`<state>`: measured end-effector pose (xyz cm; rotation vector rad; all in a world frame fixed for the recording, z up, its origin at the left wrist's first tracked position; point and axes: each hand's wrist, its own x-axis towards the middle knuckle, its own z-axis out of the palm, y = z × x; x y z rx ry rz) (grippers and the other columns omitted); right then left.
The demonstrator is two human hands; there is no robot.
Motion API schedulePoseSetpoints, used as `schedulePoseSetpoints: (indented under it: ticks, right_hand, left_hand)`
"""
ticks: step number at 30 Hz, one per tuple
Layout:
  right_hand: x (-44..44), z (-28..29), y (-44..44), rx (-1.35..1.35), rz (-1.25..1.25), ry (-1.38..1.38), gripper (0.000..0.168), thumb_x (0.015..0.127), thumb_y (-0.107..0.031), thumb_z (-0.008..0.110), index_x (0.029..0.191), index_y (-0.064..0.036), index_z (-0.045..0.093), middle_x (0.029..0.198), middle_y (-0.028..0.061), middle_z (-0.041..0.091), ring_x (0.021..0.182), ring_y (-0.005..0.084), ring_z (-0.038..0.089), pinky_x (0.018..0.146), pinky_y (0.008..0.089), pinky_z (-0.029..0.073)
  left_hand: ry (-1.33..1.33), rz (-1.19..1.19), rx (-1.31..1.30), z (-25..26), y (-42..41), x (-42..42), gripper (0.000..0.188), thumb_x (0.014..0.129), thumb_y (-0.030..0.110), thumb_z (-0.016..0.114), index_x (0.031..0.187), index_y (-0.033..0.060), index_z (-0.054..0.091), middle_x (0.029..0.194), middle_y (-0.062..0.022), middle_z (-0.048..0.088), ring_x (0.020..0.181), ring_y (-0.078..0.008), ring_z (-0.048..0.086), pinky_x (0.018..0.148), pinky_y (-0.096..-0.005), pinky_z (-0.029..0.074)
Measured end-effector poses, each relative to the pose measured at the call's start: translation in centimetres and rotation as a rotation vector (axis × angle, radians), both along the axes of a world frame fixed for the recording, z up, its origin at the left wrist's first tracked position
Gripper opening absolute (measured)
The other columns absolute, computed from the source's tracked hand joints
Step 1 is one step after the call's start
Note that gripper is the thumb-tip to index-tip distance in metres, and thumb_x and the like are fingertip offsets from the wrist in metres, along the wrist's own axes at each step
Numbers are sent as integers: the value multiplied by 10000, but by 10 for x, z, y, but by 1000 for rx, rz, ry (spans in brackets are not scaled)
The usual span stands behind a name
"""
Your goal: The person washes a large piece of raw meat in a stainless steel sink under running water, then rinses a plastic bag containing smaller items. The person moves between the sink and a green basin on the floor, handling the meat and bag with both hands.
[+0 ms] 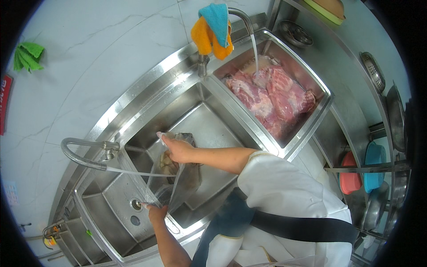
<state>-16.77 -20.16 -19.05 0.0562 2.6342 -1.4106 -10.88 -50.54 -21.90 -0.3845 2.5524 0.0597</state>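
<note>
A clear plastic bag is stretched between my two hands over the middle steel sink basin. My left hand grips its edge near the divider between the basins. On the far edge, my right hand pinches the plastic with the thumb extended. Inside the bag lie pale yellow-brown food pieces, too blurred to name, with something darker behind the plastic. From a curved steel faucet, a water stream runs into the bag's opening.
Large raw meat pieces lie in water in the right basin, under a second running faucet draped with blue and orange cloths. The left basin has a drain. Steel shelves with bowls and a blue basin stand right.
</note>
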Motion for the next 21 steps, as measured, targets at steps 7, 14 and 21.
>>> schedulePoseSetpoints:
  ticks: [7,14,21]
  right_hand:
    - [-1,-20,-7,-28,-61,127,777,711,-30,525,1389,-51,146,1069,264,519,945,396,535,804,436,425]
    - [0,-20,-14,-66,-97,128,784,680,15,515,1387,-65,183,916,278,557,829,415,559,725,472,435]
    - [5,-10,-9,-91,-89,85,779,687,19,505,1386,-61,170,927,280,556,832,420,556,723,473,433]
  left_hand:
    - [-15,5,-14,-4,-3,-1,1166,633,328,734,1367,-15,-104,1099,-269,557,1045,-373,543,909,-383,432]
    - [10,11,10,-9,-7,0,1178,619,327,743,1369,-12,-99,1089,-273,560,1031,-379,548,904,-386,434]
    - [35,-12,19,2,1,2,1169,620,313,735,1364,-31,-99,1065,-279,568,1010,-383,558,895,-383,439]
